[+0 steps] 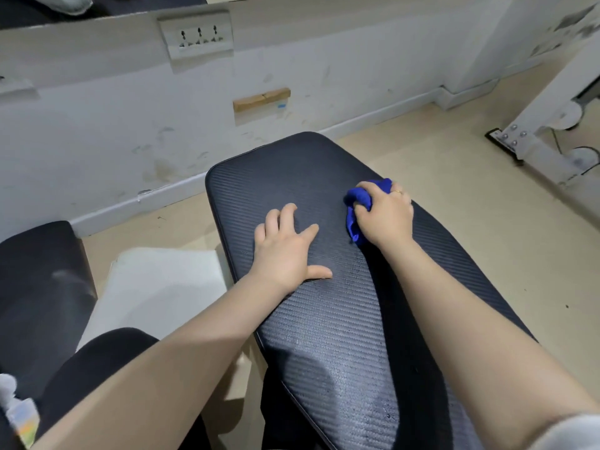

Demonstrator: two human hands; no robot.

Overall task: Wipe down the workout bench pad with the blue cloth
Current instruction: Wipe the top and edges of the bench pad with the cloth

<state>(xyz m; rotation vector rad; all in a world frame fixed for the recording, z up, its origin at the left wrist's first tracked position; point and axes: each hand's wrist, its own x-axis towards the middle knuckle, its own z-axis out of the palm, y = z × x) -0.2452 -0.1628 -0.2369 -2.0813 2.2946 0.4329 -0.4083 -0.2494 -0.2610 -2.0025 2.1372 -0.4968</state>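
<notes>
**Far end of the pad lies ahead of the cloth**

Under my right hand [384, 212], the blue cloth [358, 206] sits bunched on the bench pad [292, 167], my fingers clenched round it near the pad's right edge. My left hand [285, 248] rests flat beside it, fingers released and spread. The pad's long axis runs away from me toward the wall [97, 125]; I judge the unwiped stretch lies up and left of the cloth, nearer my right hand.
</notes>
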